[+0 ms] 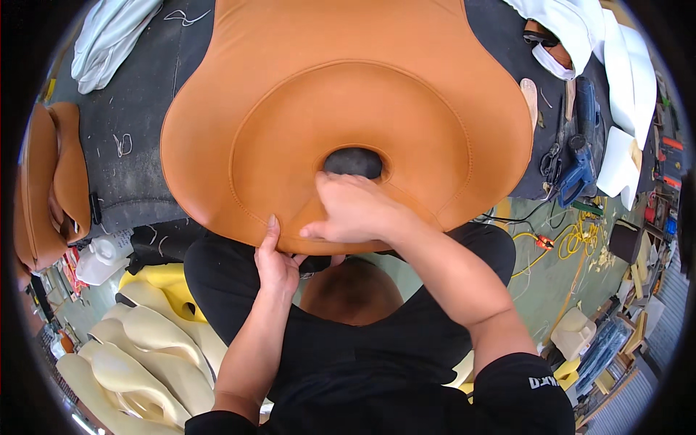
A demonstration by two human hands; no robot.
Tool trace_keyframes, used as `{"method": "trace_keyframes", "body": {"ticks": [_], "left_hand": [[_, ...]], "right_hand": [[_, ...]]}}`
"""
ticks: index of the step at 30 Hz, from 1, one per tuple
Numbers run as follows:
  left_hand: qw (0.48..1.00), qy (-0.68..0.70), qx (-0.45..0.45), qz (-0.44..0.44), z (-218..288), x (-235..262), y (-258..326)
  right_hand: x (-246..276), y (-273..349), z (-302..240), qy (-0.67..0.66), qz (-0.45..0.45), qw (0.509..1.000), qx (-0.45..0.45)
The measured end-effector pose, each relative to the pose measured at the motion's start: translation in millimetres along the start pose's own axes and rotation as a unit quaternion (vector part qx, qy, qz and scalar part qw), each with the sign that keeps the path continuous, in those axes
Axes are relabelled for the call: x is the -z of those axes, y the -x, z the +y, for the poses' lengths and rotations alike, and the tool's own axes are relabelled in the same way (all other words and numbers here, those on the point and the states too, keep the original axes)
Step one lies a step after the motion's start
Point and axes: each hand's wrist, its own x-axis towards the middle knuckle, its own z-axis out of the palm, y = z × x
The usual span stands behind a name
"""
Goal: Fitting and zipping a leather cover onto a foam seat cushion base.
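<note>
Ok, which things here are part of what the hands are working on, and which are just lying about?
In hand:
tan leather seat cover
left hand at its near edge
right hand beside its centre hole

Lying about:
blue power tool
scissors
cream foam pads
white plastic jug

Single view, worn at head height and directed steeply downward; the scene is rendered through a wide fisheye, with straight edges bent toward a dark circular rim. The tan leather seat cover [348,109] on the dark workbench [138,138] is seen at close range, filling the upper centre. Both forearms are admitted from the lower edge. The floor [558,275] is taken in at right.
</note>
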Motion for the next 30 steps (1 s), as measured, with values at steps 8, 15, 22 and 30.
{"method": "trace_keyframes", "body": {"ticks": [8, 15, 22, 30], "left_hand": [[0.999, 0.028, 0.024, 0.01, -1, 2, 3], [0.999, 0.02, 0.015, 0.023, -4, 6, 0], [0.993, 0.121, -0.006, -0.002, -15, 26, -4], [0.994, 0.016, -0.112, -0.01, -17, 25, -19]], "right_hand": [[-8, -4, -1, -0.084, 0.053, 0.994, -0.05], [-3, -25, 27, -0.075, -0.016, 0.997, -0.019], [-13, 24, 21, -0.007, 0.104, 0.993, -0.053], [-91, 104, 48, 0.123, 0.38, 0.914, 0.072]]}}
